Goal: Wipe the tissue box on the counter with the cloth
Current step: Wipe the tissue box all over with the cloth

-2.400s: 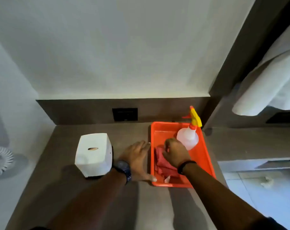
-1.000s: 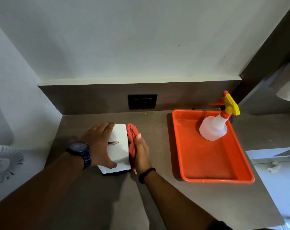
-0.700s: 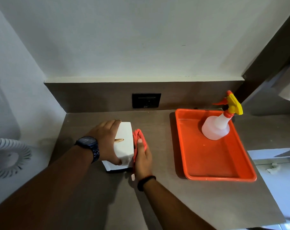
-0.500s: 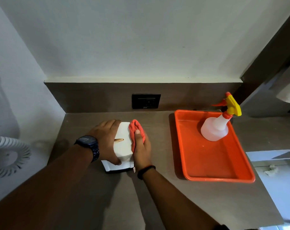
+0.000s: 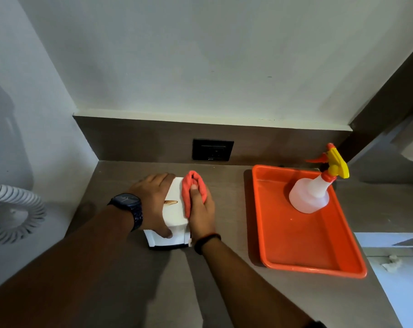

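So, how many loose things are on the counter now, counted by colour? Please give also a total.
White: 1, the tissue box
Red: 1, the cloth
Orange: 1, the tray
White with yellow and orange head: 1, the spray bottle standing in the tray
Total: 4

The left hand (image 5: 153, 204) covers the left side and much of the top of the tissue box (image 5: 174, 214), and the box's right face is hidden behind the cloth (image 5: 192, 192) and the right hand (image 5: 202, 216). Far left of the box, a white coiled hose (image 5: 14, 209) is cut off by the picture's edge. The marking on the wall socket (image 5: 212, 150) behind the box is too small to read.
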### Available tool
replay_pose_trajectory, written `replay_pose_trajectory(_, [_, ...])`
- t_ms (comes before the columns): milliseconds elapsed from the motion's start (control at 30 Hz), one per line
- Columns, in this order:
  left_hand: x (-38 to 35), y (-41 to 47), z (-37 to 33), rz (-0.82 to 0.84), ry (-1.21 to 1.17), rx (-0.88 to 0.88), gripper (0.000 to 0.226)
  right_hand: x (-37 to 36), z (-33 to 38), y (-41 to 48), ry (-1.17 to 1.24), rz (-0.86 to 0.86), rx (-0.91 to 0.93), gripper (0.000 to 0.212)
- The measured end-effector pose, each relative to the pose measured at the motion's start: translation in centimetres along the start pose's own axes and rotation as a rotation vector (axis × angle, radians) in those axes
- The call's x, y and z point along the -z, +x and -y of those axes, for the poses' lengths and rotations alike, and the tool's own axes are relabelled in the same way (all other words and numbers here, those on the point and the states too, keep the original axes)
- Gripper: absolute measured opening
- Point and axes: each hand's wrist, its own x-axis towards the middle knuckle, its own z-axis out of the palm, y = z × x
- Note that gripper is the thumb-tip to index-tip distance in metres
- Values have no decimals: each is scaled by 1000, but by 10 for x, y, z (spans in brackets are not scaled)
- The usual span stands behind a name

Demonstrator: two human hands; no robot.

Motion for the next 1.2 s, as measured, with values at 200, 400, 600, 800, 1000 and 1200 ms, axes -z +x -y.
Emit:
replay_pose_trajectory(200, [-3,4,-3,53,31,34,141,0,-20,-12,123,-91,-102,44])
replay_pose_trajectory(400, [-2,3,-1,51,-2,33,137,-1,-7,-24,78,-82,-56,35])
replay_pose_trajectory(600, [-3,4,-2,48,19,38,138,-4,11,7,-19,-31,-93,44])
replay_pose_trajectory(800, [-5,4,2,37,-2,25,138,2,-20,-28,106,-107,-124,37])
replay_pose_trajectory(1000, [-1,5,0,39,-31,27,135,-3,11,2,-41,-50,-76,38])
replay_pose_trajectory(1200, [1,5,-4,69,-1,46,138,8,-1,-2,-3,-86,-153,35])
